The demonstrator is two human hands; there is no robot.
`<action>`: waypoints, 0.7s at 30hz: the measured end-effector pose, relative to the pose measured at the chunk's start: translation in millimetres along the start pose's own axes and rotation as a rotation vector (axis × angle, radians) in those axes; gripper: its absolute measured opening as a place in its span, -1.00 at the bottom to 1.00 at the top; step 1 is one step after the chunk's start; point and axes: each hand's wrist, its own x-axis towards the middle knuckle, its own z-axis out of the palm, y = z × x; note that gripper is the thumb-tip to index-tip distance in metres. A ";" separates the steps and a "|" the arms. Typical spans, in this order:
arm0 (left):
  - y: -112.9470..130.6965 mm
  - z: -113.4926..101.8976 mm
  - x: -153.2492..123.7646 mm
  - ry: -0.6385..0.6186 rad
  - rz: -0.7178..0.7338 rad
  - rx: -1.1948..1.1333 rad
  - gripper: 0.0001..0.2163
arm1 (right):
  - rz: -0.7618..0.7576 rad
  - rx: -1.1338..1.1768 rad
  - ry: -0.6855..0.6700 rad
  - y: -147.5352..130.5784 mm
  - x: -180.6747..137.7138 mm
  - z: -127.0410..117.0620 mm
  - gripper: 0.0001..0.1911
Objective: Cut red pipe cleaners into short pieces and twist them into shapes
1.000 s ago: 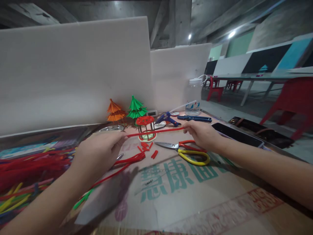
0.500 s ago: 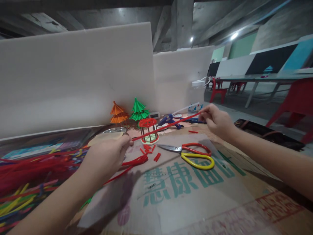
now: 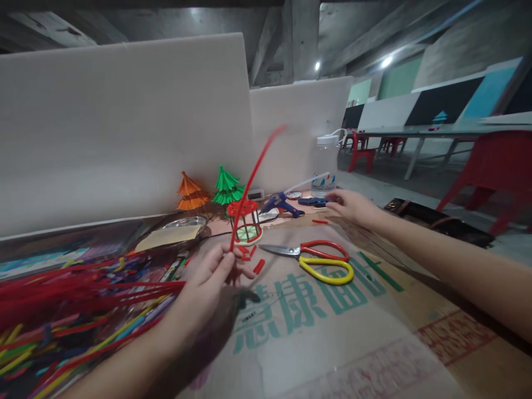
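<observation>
My left hand (image 3: 214,280) pinches the lower end of a long red pipe cleaner (image 3: 251,180) that stands up and leans right, its tip blurred. My right hand (image 3: 350,205) is stretched out at the back of the table, fingers reaching over a dark blue tool (image 3: 312,201) beside the blue glue gun (image 3: 281,203); whether it grips anything I cannot make out. A small red lantern-shaped model (image 3: 246,220) stands between the hands. Red and yellow scissors (image 3: 319,259) lie on the cardboard sheet (image 3: 324,327).
A heap of coloured pipe cleaners (image 3: 62,310) fills the left side. Orange (image 3: 189,193) and green (image 3: 225,187) paper trees stand by the white partition (image 3: 124,127). A clear plastic jar (image 3: 326,160) is at the back. Short red offcuts (image 3: 258,266) lie near the lantern. Red chairs stand at right.
My right hand let go of the red pipe cleaner and moved down to the back of the table. My left hand dropped toward me, swinging the pipe cleaner upright.
</observation>
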 end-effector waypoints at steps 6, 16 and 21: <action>-22.7 14.6 0.6 -0.012 -0.107 0.008 -0.65 | -0.158 -0.029 -0.155 -5.5 -13.9 28.5 -0.77; -5.1 36.0 15.9 -0.039 -0.235 -0.307 -0.62 | -0.084 0.099 -0.054 -53.6 -26.0 10.6 -0.80; -12.1 44.1 17.3 -0.108 -0.182 -0.247 -0.65 | -0.080 0.880 -0.386 -136.1 -67.9 5.3 -0.88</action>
